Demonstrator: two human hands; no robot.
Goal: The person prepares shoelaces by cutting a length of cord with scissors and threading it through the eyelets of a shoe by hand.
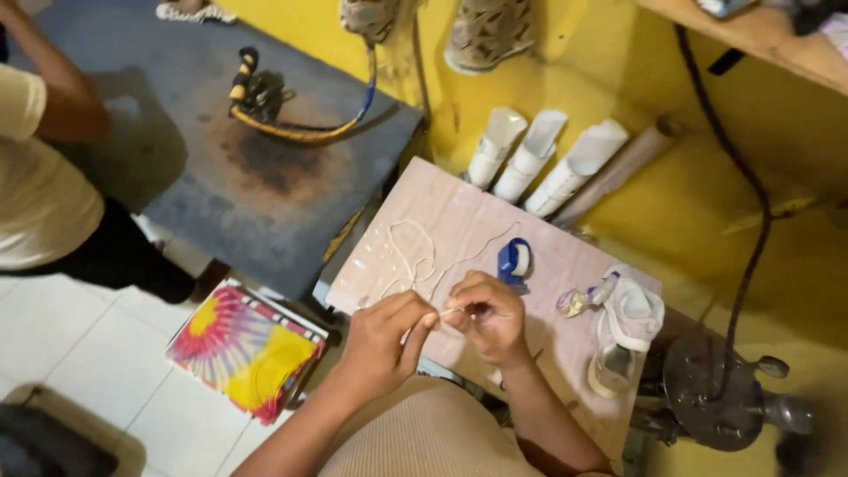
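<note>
grip: my left hand (382, 334) and right hand (488, 314) meet fingertip to fingertip over the near edge of the pink board (415, 208), both pinched shut on the white cord (452, 310); only a short bit of it shows between them
cord: from my fingers the white cord runs up across the board in loose loops and a long curve toward its middle
on the board: a blue tape dispenser (515, 260) sits just beyond my right hand; a small bottle (579, 299) and a white sandal (629, 320) lie at the board's right end
behind the board: rolled white sheets (530, 159) lean on the yellow wall
left of the board: a dark table (221, 185) with a wrapped tool, a tie-dye cloth (243, 349) on the floor, another person's arm (55, 93)
risk: I judge the thin cord could slip from my pinch if the slack loops snag on the tape dispenser, or tangle as I pull
</note>
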